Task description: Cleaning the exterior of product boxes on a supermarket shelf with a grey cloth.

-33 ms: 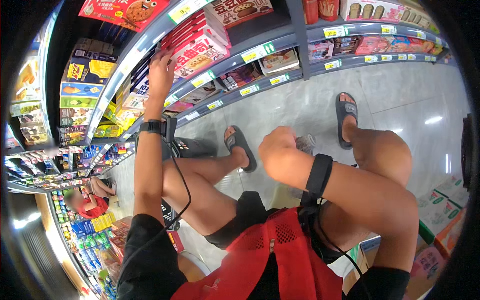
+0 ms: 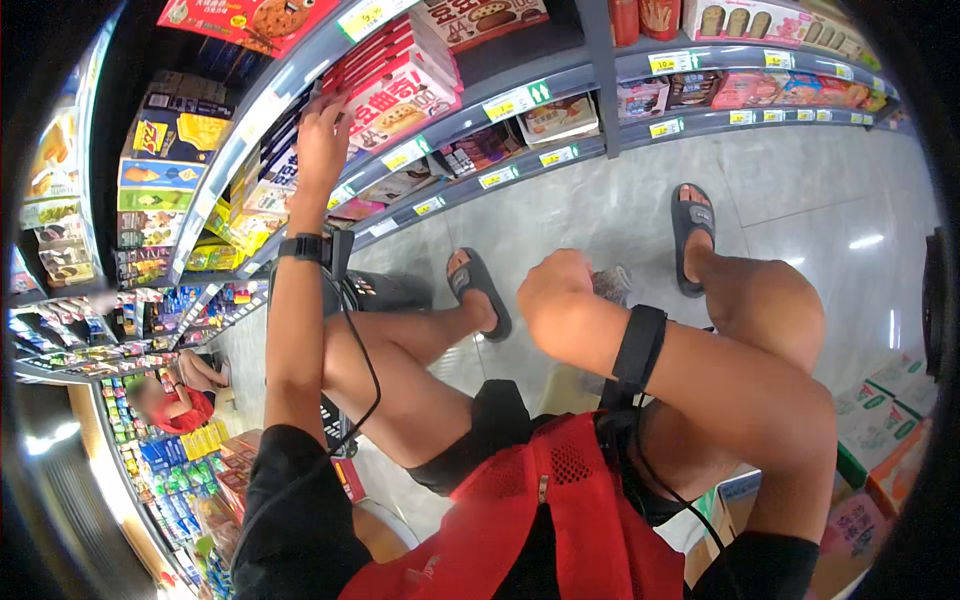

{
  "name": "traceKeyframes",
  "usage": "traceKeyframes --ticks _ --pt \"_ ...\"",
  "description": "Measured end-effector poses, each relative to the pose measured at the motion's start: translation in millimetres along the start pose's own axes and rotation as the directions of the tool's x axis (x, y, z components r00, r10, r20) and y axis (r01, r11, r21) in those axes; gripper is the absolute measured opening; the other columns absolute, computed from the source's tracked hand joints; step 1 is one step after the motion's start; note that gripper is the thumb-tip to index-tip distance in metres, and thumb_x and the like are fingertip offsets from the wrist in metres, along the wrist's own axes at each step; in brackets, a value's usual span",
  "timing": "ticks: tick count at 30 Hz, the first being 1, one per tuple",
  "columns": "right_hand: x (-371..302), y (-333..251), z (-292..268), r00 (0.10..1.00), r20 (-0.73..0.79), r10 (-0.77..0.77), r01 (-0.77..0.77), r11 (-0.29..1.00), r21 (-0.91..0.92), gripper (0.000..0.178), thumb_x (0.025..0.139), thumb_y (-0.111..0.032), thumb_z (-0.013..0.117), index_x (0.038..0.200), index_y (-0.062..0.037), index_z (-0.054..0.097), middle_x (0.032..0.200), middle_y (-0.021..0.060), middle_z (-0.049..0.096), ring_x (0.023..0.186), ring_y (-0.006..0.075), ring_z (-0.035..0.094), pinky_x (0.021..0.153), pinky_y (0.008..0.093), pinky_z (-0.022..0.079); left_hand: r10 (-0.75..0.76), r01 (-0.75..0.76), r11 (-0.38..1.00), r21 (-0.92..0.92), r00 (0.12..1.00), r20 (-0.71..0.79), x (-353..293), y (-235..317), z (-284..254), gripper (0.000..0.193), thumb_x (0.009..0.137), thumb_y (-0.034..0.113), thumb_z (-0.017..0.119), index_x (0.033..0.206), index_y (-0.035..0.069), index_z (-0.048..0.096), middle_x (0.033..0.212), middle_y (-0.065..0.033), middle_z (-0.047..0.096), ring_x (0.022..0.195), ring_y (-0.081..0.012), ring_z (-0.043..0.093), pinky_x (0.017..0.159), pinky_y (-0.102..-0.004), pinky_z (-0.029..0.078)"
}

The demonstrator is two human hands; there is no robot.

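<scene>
Fingers [image 2: 330, 108] of the left hand [image 2: 320, 150] bend at the near left edge of the red-and-white cookie boxes [image 2: 405, 100], touching them, though whether they grip one I cannot tell. The boxes lean together in a row on the gray shelf [image 2: 466, 122], behind its price tags [image 2: 407, 153]. The right hand [image 2: 556, 285] is well apart, above the floor [image 2: 800, 180], knuckles up, beside a crumpled gray thing [image 2: 612, 284] (its fingertips are hidden, so I cannot tell whether they hold it). Dark sandals [image 2: 487, 300] stand below.
</scene>
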State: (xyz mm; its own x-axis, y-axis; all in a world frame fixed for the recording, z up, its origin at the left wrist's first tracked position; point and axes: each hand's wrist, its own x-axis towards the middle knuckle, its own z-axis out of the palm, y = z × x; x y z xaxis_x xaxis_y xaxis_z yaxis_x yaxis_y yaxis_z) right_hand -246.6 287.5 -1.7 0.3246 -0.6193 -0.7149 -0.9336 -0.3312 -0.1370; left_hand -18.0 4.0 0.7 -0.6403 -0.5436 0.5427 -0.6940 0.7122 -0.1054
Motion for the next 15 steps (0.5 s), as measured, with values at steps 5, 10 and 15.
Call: traceKeyframes --ticks 5,10,15 --pt "3.1 -2.2 0.9 1.000 -0.003 0.014 -0.014 1.000 -0.007 0.039 0.064 -0.019 0.085 0.102 -0.0173 0.076 0.104 -0.0010 0.074 0.099 0.0196 0.071 0.070 0.0347 0.055 0.022 -0.023 0.999 -0.034 0.999 -0.047 4.3 -10.9 -1.7 0.023 0.083 0.011 0.073 0.105 0.004 0.071 0.100 -0.0157 0.068 0.088 -0.0336 0.065 0.080 -0.0415 0.052" --pt "1.4 5.7 4.7 1.000 -0.017 -0.026 0.025 0.999 -0.037 0.033 0.067 -0.015 0.082 0.100 -0.0148 0.076 0.106 0.0036 0.074 0.100 0.0218 0.071 0.075 0.0317 0.055 0.060 -0.059 0.998 0.015 0.991 -0.117 0.6 -1.0 -9.4 0.026 0.078 0.017 0.080 0.101 0.007 0.071 0.100 -0.0145 0.068 0.091 -0.0311 0.064 0.081 -0.0393 0.051" --pt "-1.9 9.6 15.8 0.991 -0.114 -0.063 0.058 0.997 -0.044 0.025 0.074 -0.009 0.075 0.099 -0.0099 0.074 0.102 0.0095 0.074 0.097 0.0249 0.072 0.075 0.0353 0.056 -0.159 0.150 0.985 -0.085 0.981 -0.111 -8.4 8.8 -31.1 0.022 0.084 0.026 0.078 0.084 0.005 0.072 0.070 -0.0106 0.066 0.062 -0.0255 0.064 0.058 -0.0359 0.050"
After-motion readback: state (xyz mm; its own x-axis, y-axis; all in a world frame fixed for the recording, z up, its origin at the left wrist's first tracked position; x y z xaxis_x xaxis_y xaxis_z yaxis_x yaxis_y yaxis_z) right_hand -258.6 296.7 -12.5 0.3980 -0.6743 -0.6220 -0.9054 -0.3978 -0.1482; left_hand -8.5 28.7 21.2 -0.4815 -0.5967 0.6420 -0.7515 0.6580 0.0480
